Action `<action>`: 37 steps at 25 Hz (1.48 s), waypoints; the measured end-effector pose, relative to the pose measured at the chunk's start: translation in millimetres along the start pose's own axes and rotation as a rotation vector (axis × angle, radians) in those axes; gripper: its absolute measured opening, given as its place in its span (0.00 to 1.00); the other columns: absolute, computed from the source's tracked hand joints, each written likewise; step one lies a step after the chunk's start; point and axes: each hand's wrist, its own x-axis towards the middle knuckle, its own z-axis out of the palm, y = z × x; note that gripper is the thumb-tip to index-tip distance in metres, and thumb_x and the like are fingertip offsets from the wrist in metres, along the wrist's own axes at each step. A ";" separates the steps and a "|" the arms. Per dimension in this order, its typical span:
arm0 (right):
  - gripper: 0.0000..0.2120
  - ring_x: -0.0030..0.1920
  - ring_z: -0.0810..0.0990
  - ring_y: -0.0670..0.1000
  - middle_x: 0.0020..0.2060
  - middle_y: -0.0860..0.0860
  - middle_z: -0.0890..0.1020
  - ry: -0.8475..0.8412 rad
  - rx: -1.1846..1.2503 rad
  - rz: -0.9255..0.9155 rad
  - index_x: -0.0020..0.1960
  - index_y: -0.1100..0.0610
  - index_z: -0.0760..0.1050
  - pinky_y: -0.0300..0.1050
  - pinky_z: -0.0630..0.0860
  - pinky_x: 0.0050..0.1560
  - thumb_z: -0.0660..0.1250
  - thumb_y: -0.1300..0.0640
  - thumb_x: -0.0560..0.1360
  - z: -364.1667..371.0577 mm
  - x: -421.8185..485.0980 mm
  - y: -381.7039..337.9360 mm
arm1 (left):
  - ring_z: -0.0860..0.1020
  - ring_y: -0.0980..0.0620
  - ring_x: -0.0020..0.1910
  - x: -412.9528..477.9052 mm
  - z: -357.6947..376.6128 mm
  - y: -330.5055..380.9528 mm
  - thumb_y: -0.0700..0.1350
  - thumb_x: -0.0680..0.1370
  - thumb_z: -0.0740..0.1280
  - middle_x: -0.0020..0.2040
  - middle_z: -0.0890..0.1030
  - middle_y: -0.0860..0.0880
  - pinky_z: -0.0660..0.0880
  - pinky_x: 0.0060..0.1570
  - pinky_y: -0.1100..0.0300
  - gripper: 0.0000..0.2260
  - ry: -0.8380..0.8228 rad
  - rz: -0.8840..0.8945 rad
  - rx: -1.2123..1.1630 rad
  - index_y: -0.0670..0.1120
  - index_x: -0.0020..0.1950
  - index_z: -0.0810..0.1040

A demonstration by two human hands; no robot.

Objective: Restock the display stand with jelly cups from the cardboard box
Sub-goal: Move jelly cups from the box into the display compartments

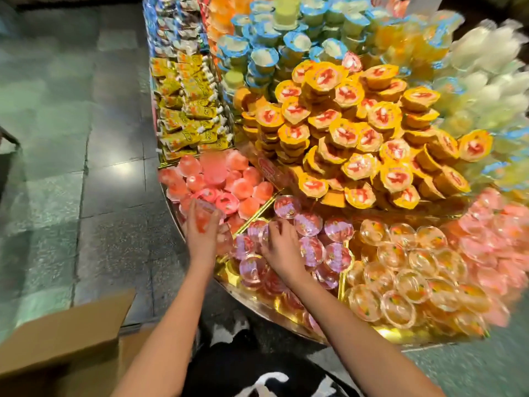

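1. one jelly cup [203, 215], red inside, sits in the left hand [201, 234], whose fingers and thumb wrap round its body. it hangs over the near-left edge of the stand [259, 209], just above the pink cups [229, 181].
2. that cup is tipped. its clear lid faces away from the person toward the stand and its axis runs along the line of the hand, though blur softens it.
3. the right hand [282, 247] lies in the next compartment, fingers bent down onto the purple-lid cups [312, 250]. i cannot tell if it grips one or only touches.
4. about ten purple lids show, most facing up, with more half hidden beneath.
5. the two hands are near each other, not touching.
6. to the right is a compartment of clear orange cups [395, 282], too many and too blurred to count. behind is a heap of yellow-lid cups [357, 133].
7. one box [65, 336], flap open, stands on the floor [86, 138] at the near left.
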 end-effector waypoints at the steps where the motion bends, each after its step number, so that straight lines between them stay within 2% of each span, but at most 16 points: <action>1: 0.23 0.69 0.65 0.63 0.66 0.60 0.69 -0.020 -0.055 0.020 0.69 0.60 0.68 0.56 0.61 0.72 0.66 0.53 0.77 3.3 5.6 2.6 | 0.62 0.51 0.73 7.7 1.6 -0.2 0.54 0.79 0.67 0.77 0.61 0.47 0.61 0.72 0.49 0.29 -0.012 0.000 0.006 0.57 0.78 0.60; 2: 0.23 0.70 0.65 0.64 0.66 0.61 0.70 -0.018 -0.105 0.049 0.69 0.61 0.70 0.59 0.59 0.73 0.67 0.53 0.77 6.8 8.9 6.1 | 0.62 0.50 0.74 14.6 3.3 0.5 0.54 0.79 0.67 0.78 0.60 0.47 0.61 0.72 0.48 0.29 -0.029 -0.002 0.008 0.58 0.78 0.59; 4: 0.22 0.68 0.68 0.67 0.61 0.62 0.74 0.025 -0.166 0.108 0.63 0.61 0.74 0.64 0.63 0.70 0.70 0.52 0.74 14.9 9.7 13.5 | 0.60 0.48 0.75 26.8 6.6 1.6 0.54 0.79 0.66 0.79 0.58 0.48 0.60 0.72 0.47 0.30 -0.069 -0.007 0.029 0.57 0.78 0.58; 6: 0.21 0.65 0.72 0.66 0.58 0.62 0.77 0.028 -0.169 0.150 0.59 0.61 0.76 0.64 0.68 0.67 0.72 0.52 0.71 19.8 8.6 15.1 | 0.60 0.47 0.76 36.8 10.7 0.9 0.54 0.79 0.66 0.79 0.58 0.49 0.60 0.72 0.46 0.29 -0.104 -0.022 0.038 0.57 0.78 0.58; 8: 0.20 0.65 0.71 0.64 0.58 0.61 0.77 0.048 -0.172 0.149 0.60 0.59 0.76 0.62 0.69 0.66 0.72 0.51 0.72 18.3 9.8 15.8 | 0.61 0.47 0.75 42.7 14.9 1.0 0.54 0.79 0.66 0.79 0.58 0.49 0.61 0.71 0.48 0.29 -0.117 -0.021 0.045 0.58 0.78 0.58; 11: 0.23 0.67 0.66 0.61 0.64 0.59 0.72 0.026 -0.176 0.147 0.65 0.58 0.72 0.56 0.63 0.68 0.69 0.48 0.75 11.3 14.2 19.3 | 0.62 0.48 0.74 47.9 20.1 -0.4 0.55 0.80 0.66 0.79 0.58 0.49 0.62 0.63 0.54 0.29 -0.162 -0.008 0.065 0.59 0.78 0.58; 13: 0.26 0.69 0.63 0.59 0.66 0.57 0.69 -0.024 -0.166 0.129 0.66 0.57 0.71 0.53 0.60 0.69 0.69 0.44 0.74 5.6 16.2 24.8 | 0.64 0.50 0.72 49.3 23.2 -1.8 0.55 0.79 0.66 0.79 0.58 0.49 0.64 0.60 0.54 0.29 -0.195 -0.021 0.051 0.61 0.77 0.57; 15: 0.27 0.70 0.61 0.58 0.67 0.55 0.69 -0.075 -0.148 0.101 0.65 0.56 0.71 0.53 0.59 0.70 0.69 0.41 0.74 -1.3 17.6 29.5 | 0.64 0.47 0.73 50.2 25.5 -3.3 0.55 0.78 0.66 0.79 0.58 0.49 0.66 0.61 0.52 0.29 -0.213 -0.024 0.054 0.62 0.77 0.58; 17: 0.26 0.69 0.61 0.56 0.66 0.54 0.70 -0.095 -0.166 0.081 0.65 0.56 0.71 0.53 0.59 0.69 0.68 0.41 0.74 -6.8 18.6 32.0 | 0.63 0.45 0.73 52.4 26.7 -4.4 0.54 0.78 0.66 0.78 0.58 0.49 0.67 0.62 0.50 0.29 -0.218 -0.039 0.050 0.62 0.77 0.58; 21: 0.26 0.68 0.62 0.57 0.63 0.54 0.71 -0.056 -0.175 0.051 0.65 0.57 0.69 0.50 0.57 0.67 0.70 0.46 0.73 -10.4 16.9 33.1 | 0.64 0.45 0.73 54.3 26.6 -6.7 0.54 0.78 0.67 0.78 0.59 0.48 0.66 0.60 0.53 0.29 -0.228 -0.045 0.036 0.61 0.77 0.59; 25: 0.28 0.65 0.62 0.57 0.60 0.56 0.68 -0.054 -0.162 0.059 0.64 0.58 0.68 0.50 0.58 0.67 0.72 0.44 0.71 -9.1 13.6 32.4 | 0.63 0.46 0.74 56.9 23.6 -10.3 0.54 0.79 0.66 0.78 0.59 0.48 0.65 0.63 0.52 0.29 -0.232 -0.031 0.044 0.61 0.77 0.58; 28: 0.24 0.68 0.61 0.58 0.61 0.57 0.69 0.019 -0.141 0.072 0.63 0.59 0.69 0.51 0.56 0.70 0.70 0.46 0.74 -8.2 11.7 31.5 | 0.62 0.47 0.74 56.6 21.2 -13.5 0.55 0.78 0.67 0.78 0.59 0.49 0.65 0.69 0.46 0.30 -0.238 -0.029 0.037 0.61 0.77 0.59; 30: 0.24 0.73 0.58 0.60 0.64 0.58 0.68 0.002 -0.150 0.105 0.63 0.59 0.69 0.54 0.52 0.73 0.70 0.46 0.74 -9.2 14.8 28.9 | 0.62 0.47 0.74 55.3 21.0 -12.8 0.56 0.78 0.67 0.77 0.59 0.49 0.64 0.67 0.49 0.30 -0.245 -0.027 0.048 0.60 0.77 0.59; 33: 0.27 0.76 0.54 0.61 0.67 0.59 0.68 -0.024 -0.192 0.129 0.64 0.59 0.70 0.57 0.50 0.75 0.70 0.43 0.74 -8.5 21.3 27.8 | 0.62 0.45 0.74 54.5 21.6 -13.0 0.56 0.78 0.67 0.77 0.59 0.48 0.64 0.65 0.50 0.30 -0.255 -0.029 0.054 0.61 0.77 0.58; 37: 0.29 0.76 0.56 0.62 0.68 0.60 0.68 0.015 -0.215 0.146 0.63 0.58 0.71 0.59 0.51 0.75 0.68 0.38 0.73 -0.7 21.9 29.7 | 0.62 0.45 0.74 53.7 21.8 -12.4 0.56 0.78 0.67 0.77 0.59 0.47 0.65 0.65 0.49 0.30 -0.271 -0.029 0.076 0.60 0.77 0.59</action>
